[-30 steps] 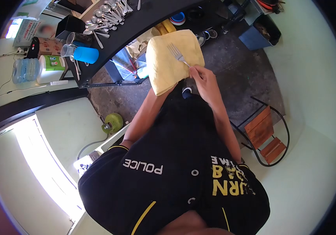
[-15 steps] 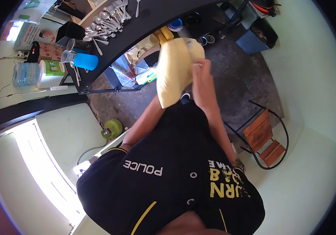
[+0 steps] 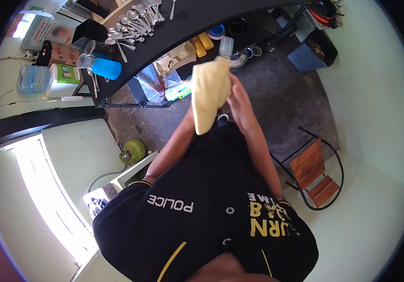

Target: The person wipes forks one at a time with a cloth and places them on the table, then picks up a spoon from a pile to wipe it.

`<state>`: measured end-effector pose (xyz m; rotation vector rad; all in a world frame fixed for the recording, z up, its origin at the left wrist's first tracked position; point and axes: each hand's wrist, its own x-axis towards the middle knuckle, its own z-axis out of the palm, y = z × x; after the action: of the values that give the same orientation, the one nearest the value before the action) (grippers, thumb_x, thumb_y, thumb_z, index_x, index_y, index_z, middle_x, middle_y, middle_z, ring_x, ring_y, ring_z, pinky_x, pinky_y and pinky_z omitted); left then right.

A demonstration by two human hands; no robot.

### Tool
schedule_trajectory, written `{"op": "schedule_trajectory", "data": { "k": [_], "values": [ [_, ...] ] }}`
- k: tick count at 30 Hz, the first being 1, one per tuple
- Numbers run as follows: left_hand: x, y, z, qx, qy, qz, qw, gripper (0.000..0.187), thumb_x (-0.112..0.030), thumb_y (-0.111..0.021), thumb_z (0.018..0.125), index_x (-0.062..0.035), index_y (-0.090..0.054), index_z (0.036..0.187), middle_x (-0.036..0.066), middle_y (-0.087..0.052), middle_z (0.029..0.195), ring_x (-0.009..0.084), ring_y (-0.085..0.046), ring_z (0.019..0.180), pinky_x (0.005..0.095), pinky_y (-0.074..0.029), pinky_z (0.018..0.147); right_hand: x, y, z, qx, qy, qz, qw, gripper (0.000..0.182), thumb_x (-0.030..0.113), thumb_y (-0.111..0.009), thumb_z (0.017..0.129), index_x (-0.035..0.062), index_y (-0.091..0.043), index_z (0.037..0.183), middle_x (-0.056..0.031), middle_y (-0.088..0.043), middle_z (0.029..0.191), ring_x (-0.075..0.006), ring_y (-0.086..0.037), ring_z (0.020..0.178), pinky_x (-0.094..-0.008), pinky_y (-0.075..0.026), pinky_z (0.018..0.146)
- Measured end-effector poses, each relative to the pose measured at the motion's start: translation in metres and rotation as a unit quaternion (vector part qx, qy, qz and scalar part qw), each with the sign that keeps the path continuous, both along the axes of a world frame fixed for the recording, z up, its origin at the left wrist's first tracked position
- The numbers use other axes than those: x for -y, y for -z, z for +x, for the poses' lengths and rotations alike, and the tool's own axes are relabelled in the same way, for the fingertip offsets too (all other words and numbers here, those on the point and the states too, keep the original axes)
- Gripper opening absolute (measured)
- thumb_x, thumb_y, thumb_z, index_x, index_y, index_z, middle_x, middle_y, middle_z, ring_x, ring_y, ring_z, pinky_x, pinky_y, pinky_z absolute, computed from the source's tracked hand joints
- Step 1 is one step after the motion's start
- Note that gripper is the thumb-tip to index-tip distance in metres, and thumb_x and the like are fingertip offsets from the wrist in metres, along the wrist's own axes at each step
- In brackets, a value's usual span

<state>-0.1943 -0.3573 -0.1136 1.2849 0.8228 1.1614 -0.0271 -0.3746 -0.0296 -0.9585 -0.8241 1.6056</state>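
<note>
A pale yellow cloth [image 3: 207, 94] hangs in front of me, draped over my left hand, which it hides; only my left forearm [image 3: 176, 138] shows, running up behind it. From the top of the cloth sticks out the clear end of what looks like a drinking glass [image 3: 227, 46]. My right hand [image 3: 239, 96] is at the right edge of the cloth, closed against it, with the fingertips partly out of sight behind the fabric.
On the black table [image 3: 164, 40] lie several spoons and forks [image 3: 131, 26], beside a blue cup [image 3: 107, 68] and a clear pitcher [image 3: 85, 61]. A shelf below holds bags and yellow bottles [image 3: 202, 42]. A bin [image 3: 312, 51], chair [image 3: 308, 164] and green gas cylinder [image 3: 132, 151] stand around.
The clear glass end has come into view above the cloth. The cloth has become narrower, and my right hand has shifted slightly down and left along its edge.
</note>
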Motion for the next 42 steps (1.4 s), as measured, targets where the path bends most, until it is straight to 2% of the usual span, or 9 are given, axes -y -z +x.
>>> {"op": "schedule_trajectory", "data": {
  "k": [1,2,5,8,14,20,29,36,42],
  "values": [
    [-0.001,-0.012,0.008,-0.082,-0.011,0.086,0.993,0.063,-0.025,-0.072,0.098,-0.0057,-0.046,0.152,0.01,-0.061,0.136,0.016,-0.065,0.115,0.0274,-0.058,0.085,-0.004,-0.006,-0.007,-0.099,-0.032,-0.058,0.993,0.059,0.045,-0.049,0.108,0.0027,-0.046,0.15,-0.014,-0.06,0.141,-0.0237,-0.058,0.131,-0.0389,-0.047,0.108],
    [0.007,-0.023,0.019,-0.028,-0.015,0.011,0.999,0.068,-0.023,-0.075,0.095,-0.0054,-0.043,0.152,0.01,-0.059,0.138,0.0182,-0.063,0.12,0.0316,-0.056,0.092,-0.013,-0.016,-0.009,-0.107,-0.065,0.019,0.992,0.06,0.047,-0.043,0.109,0.0011,-0.048,0.148,-0.0157,-0.059,0.143,-0.0238,-0.058,0.131,-0.0389,-0.048,0.107],
    [0.016,-0.082,0.028,0.037,0.006,-0.123,0.992,0.067,-0.021,-0.076,0.092,-0.0049,-0.044,0.148,0.011,-0.059,0.136,0.0204,-0.061,0.123,0.0357,-0.053,0.098,-0.021,-0.023,-0.004,-0.123,-0.046,-0.003,0.991,0.054,0.041,-0.045,0.11,0.0008,-0.053,0.145,-0.0167,-0.064,0.136,-0.0223,-0.063,0.123,-0.0357,-0.047,0.108],
    [0.019,-0.076,0.03,0.033,0.039,-0.103,0.993,0.059,-0.021,-0.074,0.092,-0.0043,-0.05,0.143,0.011,-0.061,0.131,0.0205,-0.063,0.118,0.0352,-0.053,0.096,-0.024,-0.023,0.003,-0.131,-0.052,-0.007,0.99,0.053,0.04,-0.044,0.11,-0.0004,-0.055,0.142,-0.0166,-0.068,0.131,-0.0225,-0.066,0.118,-0.0358,-0.051,0.105],
    [0.023,-0.078,0.034,0.022,0.029,-0.099,0.994,0.054,-0.02,-0.072,0.092,-0.0038,-0.052,0.14,0.011,-0.062,0.128,0.0197,-0.063,0.116,0.0344,-0.053,0.095,-0.025,-0.035,0.006,-0.036,-0.067,0.024,0.997,0.052,0.037,-0.037,0.112,-0.0048,-0.057,0.136,-0.021,-0.069,0.128,-0.0256,-0.067,0.118,-0.0368,-0.051,0.104],
    [0.018,-0.084,0.04,0.045,0.068,-0.118,0.99,0.06,-0.021,-0.073,0.093,-0.0047,-0.047,0.145,0.011,-0.057,0.135,0.0191,-0.058,0.124,0.034,-0.05,0.101,-0.028,-0.012,0.02,-0.008,-0.061,-0.016,0.998,0.046,0.034,-0.042,0.111,-0.0008,-0.068,0.125,-0.0143,-0.074,0.118,-0.0191,-0.069,0.108,-0.0319,-0.053,0.097],
    [-0.01,-0.097,0.043,0.077,0.114,-0.207,0.969,0.065,-0.026,-0.073,0.095,-0.0054,-0.045,0.15,0.008,-0.057,0.137,0.0175,-0.058,0.125,0.0327,-0.048,0.102,-0.068,-0.043,0.055,-0.013,-0.069,0.046,0.996,0.049,0.036,-0.043,0.112,-0.0024,-0.061,0.135,-0.0168,-0.072,0.124,-0.0189,-0.068,0.113,-0.0329,-0.051,0.099],
    [-0.064,-0.097,0.056,0.115,0.1,-0.147,0.977,0.064,-0.028,-0.069,0.1,-0.0055,-0.043,0.153,0.007,-0.056,0.142,0.0139,-0.058,0.125,0.0293,-0.049,0.1,-0.131,-0.051,0.066,0.029,-0.194,0.021,0.98,0.053,0.037,-0.039,0.114,-0.0037,-0.072,0.118,-0.0139,-0.076,0.111,-0.0179,-0.071,0.103,-0.0325,-0.052,0.095],
    [-0.139,-0.099,0.046,0.144,0.153,-0.188,0.959,0.064,-0.032,-0.069,0.1,-0.0056,-0.044,0.153,0.009,-0.056,0.142,0.0154,-0.058,0.127,0.0301,-0.049,0.102,-0.216,-0.072,0.082,0.231,-0.185,0.135,0.945,0.063,0.039,-0.035,0.114,-0.0078,-0.075,0.102,-0.0156,-0.077,0.095,-0.021,-0.074,0.094,-0.034,-0.055,0.089]
  ]
}}
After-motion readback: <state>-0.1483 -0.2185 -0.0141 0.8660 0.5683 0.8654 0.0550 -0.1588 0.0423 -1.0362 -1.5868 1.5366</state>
